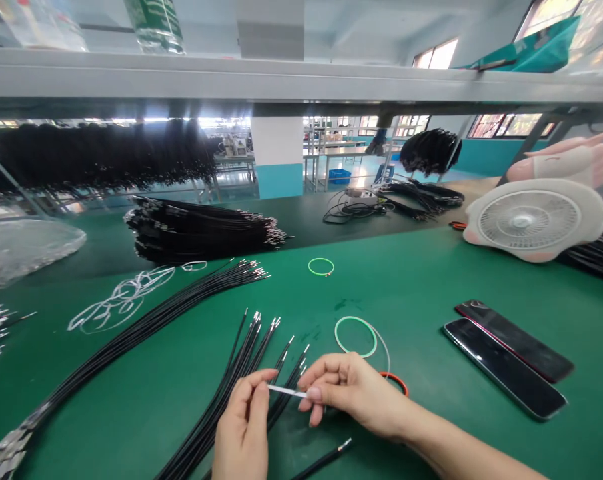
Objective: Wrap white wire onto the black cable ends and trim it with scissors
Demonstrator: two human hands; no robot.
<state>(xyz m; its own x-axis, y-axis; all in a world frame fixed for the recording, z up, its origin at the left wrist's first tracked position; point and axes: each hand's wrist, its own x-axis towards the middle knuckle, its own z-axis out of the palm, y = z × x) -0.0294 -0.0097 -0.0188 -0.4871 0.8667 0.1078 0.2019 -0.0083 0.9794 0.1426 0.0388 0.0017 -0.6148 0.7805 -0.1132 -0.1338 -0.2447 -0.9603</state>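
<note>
Head view: left hand (244, 427) and right hand (351, 393) pinched a white tube (286, 391). Black wires (244, 350) lay beside the left hand.

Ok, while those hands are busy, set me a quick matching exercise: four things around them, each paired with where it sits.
Things:
1. White strip
2. Orange ring
3. Two phones
4. Round white fan

Places:
A. Partly hidden by the right hand
B. Lying side by side on the green mat
C. Farther along the bench, beyond the phones
D. Pinched between the left hand and the right hand

Pairs: 1-D, 2-A, 3-B, 4-C
</note>
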